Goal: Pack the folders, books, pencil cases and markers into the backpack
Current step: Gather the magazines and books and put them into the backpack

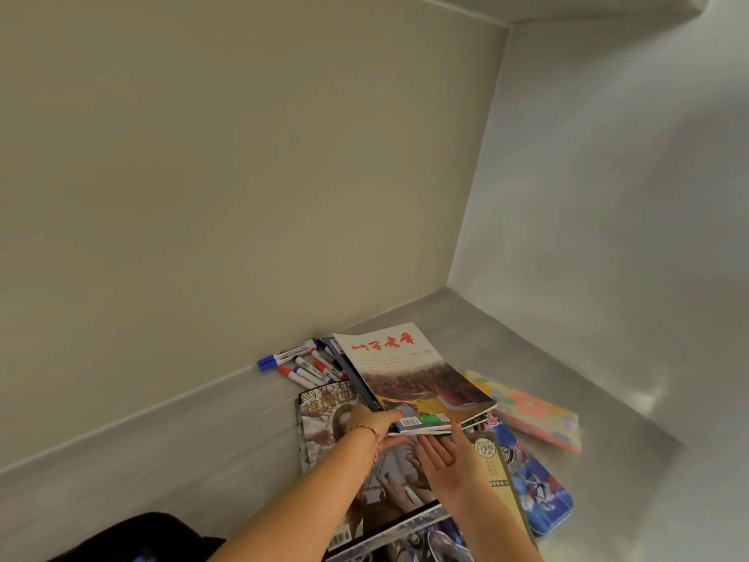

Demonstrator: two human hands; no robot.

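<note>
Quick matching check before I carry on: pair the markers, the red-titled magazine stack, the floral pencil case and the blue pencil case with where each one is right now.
Things:
1. markers
2. red-titled magazine stack
3. floral pencil case
4. blue pencil case

Places:
A. at the right, beyond the blue case
B. loose against the back wall
C. near right, partly under a book
D. lifted at its near edge by the left hand

Pairs: 1-B, 2-D, 3-A, 4-C

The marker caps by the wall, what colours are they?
Blue and red caps on the markers, seen in the head view.
</note>
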